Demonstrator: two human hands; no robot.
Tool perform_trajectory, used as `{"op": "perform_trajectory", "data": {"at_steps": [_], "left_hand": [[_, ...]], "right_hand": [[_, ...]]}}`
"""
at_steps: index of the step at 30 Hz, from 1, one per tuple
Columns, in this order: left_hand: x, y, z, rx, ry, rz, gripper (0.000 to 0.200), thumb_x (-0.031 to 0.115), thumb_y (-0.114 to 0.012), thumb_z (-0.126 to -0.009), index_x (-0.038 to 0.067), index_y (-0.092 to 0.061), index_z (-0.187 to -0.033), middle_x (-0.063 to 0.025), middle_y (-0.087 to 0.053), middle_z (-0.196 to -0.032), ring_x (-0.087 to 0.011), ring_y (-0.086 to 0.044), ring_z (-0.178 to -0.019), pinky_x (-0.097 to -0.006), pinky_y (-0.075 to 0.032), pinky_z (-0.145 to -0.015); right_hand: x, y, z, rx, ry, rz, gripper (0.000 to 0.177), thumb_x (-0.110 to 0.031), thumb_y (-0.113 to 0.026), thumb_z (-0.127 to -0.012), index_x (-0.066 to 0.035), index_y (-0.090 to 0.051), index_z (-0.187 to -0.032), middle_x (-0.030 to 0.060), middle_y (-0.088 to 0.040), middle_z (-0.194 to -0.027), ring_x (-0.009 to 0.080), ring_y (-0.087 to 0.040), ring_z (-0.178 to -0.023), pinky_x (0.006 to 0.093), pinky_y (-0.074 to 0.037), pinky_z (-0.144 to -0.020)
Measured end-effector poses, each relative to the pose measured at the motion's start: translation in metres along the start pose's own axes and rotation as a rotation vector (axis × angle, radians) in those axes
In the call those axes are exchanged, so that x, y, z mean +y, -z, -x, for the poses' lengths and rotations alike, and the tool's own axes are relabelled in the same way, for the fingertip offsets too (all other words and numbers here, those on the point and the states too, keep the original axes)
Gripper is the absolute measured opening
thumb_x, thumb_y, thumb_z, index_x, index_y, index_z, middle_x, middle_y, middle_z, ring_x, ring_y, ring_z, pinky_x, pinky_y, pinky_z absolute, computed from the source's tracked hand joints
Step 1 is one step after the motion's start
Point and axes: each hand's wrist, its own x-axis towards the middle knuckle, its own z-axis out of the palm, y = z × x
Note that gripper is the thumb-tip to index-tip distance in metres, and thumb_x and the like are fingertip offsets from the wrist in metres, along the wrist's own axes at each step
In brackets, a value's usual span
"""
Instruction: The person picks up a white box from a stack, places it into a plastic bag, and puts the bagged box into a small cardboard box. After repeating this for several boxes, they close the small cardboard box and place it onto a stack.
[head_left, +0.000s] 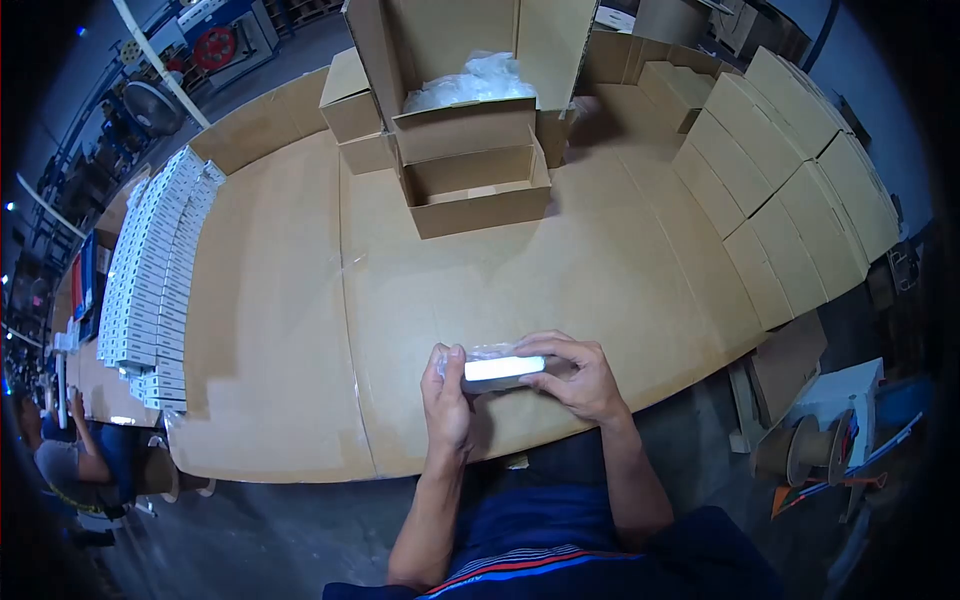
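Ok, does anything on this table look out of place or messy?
Nothing serious. The rows of white boxes go ragged at their near end, a few askew. The left hand and right hand hold a wrapped box squarely.

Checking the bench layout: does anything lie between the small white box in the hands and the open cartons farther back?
Nothing visible does. The left hand and right hand both hold the white box near the table front edge; only bare cardboard shows from there to the open cartons.
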Motion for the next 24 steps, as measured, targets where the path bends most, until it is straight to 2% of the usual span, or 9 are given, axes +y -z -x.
{"op": "perform_trajectory", "data": {"at_steps": [4,7,10,11,14,15,19,22,24], "left_hand": [[0.006,0.001,0.001,-0.038,0.096,-0.082,0.023,0.025,-0.048,-0.112,0.008,-0.051,-0.097,-0.0088,-0.065,-0.093,-0.0129,-0.064,-0.082,-0.0297,-0.055,-0.072],[0.0,0.009,-0.002,-0.064,0.024,-0.042,0.026,0.029,-0.049,-0.11,0.008,-0.052,-0.125,-0.0146,-0.067,-0.108,-0.0213,-0.07,-0.093,-0.0355,-0.06,-0.078],[0.018,0.002,0.002,-0.159,-0.167,-0.35,0.042,0.026,-0.049,-0.11,0.01,-0.039,-0.148,-0.0147,-0.064,-0.116,-0.0198,-0.067,-0.1,-0.0347,-0.059,-0.081],[0.026,0.001,0.006,-0.226,-0.248,-0.484,0.045,0.017,-0.056,-0.107,0.008,-0.043,-0.149,-0.0122,-0.062,-0.122,-0.0166,-0.063,-0.107,-0.0299,-0.056,-0.084],[0.024,0.008,-0.004,-0.364,-0.422,-0.687,0.036,0.006,-0.068,-0.098,0.003,-0.06,-0.133,-0.0115,-0.062,-0.125,-0.0167,-0.062,-0.109,-0.0301,-0.055,-0.086],[0.029,0.003,0.0,-0.307,-0.189,-0.553,0.026,0.003,-0.07,-0.096,-0.001,-0.066,-0.122,-0.0112,-0.062,-0.126,-0.018,-0.062,-0.113,-0.0298,-0.054,-0.089],[0.029,0.01,-0.01,-0.36,-0.203,-0.612,0.022,0.003,-0.068,-0.097,-0.003,-0.067,-0.118,-0.0118,-0.063,-0.126,-0.0208,-0.063,-0.114,-0.0312,-0.053,-0.091],[0.027,0.017,-0.027,-0.386,-0.258,-0.609,0.032,0.006,-0.07,-0.096,0.0,-0.063,-0.127,-0.0119,-0.061,-0.13,-0.0215,-0.061,-0.115,-0.0322,-0.053,-0.091],[0.034,0.008,-0.043,-0.248,-0.254,-0.522,0.047,0.009,-0.074,-0.094,0.003,-0.056,-0.138,-0.0128,-0.058,-0.135,-0.0235,-0.06,-0.12,-0.0333,-0.053,-0.095]], "right_hand": [[0.004,0.0,0.004,0.024,-0.059,0.023,0.032,-0.001,-0.085,-0.078,-0.003,-0.076,-0.108,0.0146,-0.074,-0.119,0.0263,-0.069,-0.115,0.0356,-0.053,-0.101],[0.001,0.002,0.003,0.043,-0.097,0.051,0.03,-0.002,-0.084,-0.078,-0.003,-0.076,-0.107,0.0124,-0.073,-0.122,0.0277,-0.066,-0.123,0.0385,-0.051,-0.105],[0.002,0.006,-0.003,0.021,0.013,0.124,0.029,-0.005,-0.085,-0.078,-0.003,-0.077,-0.106,0.0102,-0.073,-0.122,0.0294,-0.063,-0.125,0.0412,-0.049,-0.107],[0.001,0.007,-0.005,0.031,0.064,0.167,0.028,-0.006,-0.084,-0.078,-0.003,-0.077,-0.105,0.0095,-0.073,-0.121,0.03,-0.063,-0.124,0.0419,-0.049,-0.107],[-0.011,0.01,-0.013,0.046,0.199,0.315,0.029,-0.008,-0.084,-0.079,-0.003,-0.076,-0.106,0.0084,-0.073,-0.119,0.0313,-0.064,-0.12,0.0427,-0.049,-0.105],[-0.016,0.011,-0.016,0.044,0.228,0.379,0.03,-0.009,-0.084,-0.079,-0.003,-0.075,-0.107,0.0085,-0.073,-0.119,0.0315,-0.064,-0.117,0.0422,-0.05,-0.103],[-0.029,0.023,-0.027,-0.182,0.184,0.346,0.03,-0.008,-0.081,-0.081,-0.003,-0.071,-0.109,0.0103,-0.071,-0.112,0.0322,-0.067,-0.102,0.0405,-0.055,-0.089],[-0.039,0.04,-0.049,-0.373,0.241,0.55,0.026,-0.005,-0.077,-0.084,-0.002,-0.068,-0.108,0.0119,-0.069,-0.103,0.0326,-0.068,-0.092,0.0406,-0.056,-0.078],[-0.037,0.043,-0.071,-0.158,0.301,0.527,0.017,-0.005,-0.075,-0.087,-0.002,-0.065,-0.1,0.0142,-0.066,-0.095,0.0334,-0.068,-0.084,0.0408,-0.054,-0.073]]}}
